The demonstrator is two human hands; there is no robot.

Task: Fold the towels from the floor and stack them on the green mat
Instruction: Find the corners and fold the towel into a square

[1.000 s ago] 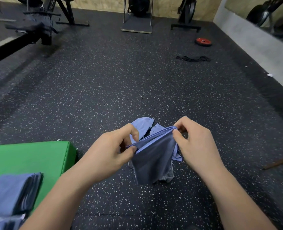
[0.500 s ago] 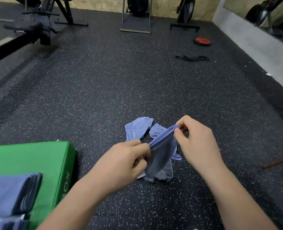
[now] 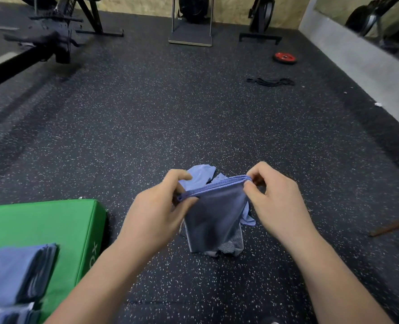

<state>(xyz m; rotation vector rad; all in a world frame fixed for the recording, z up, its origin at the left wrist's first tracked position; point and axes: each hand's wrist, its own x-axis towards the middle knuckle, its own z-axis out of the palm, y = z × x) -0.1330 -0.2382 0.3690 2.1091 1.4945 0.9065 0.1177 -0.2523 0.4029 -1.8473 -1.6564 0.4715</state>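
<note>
A blue towel point(image 3: 213, 218) hangs folded in front of me, above the speckled floor. My left hand point(image 3: 161, 211) pinches its upper left corner and my right hand point(image 3: 275, 202) pinches its upper right corner, so the top edge is stretched between them. Behind and under it, more blue towels point(image 3: 199, 176) lie crumpled on the floor, partly hidden. At the lower left is the green mat point(image 3: 53, 220), with a stack of folded blue towels point(image 3: 18, 274) on its near part.
Black rubber floor all around. A black machine rail point(image 3: 18, 64) crosses the far left. A stand point(image 3: 190, 39), a red weight plate point(image 3: 285, 57) and a black band point(image 3: 271, 81) lie far back. A brown stick point(image 3: 392, 226) lies at the right; a grey wall base point(image 3: 369, 66) runs along the right.
My left hand slid down the towel toward my right and has now moved back left and up, spreading the folded top edge between both hands again.
</note>
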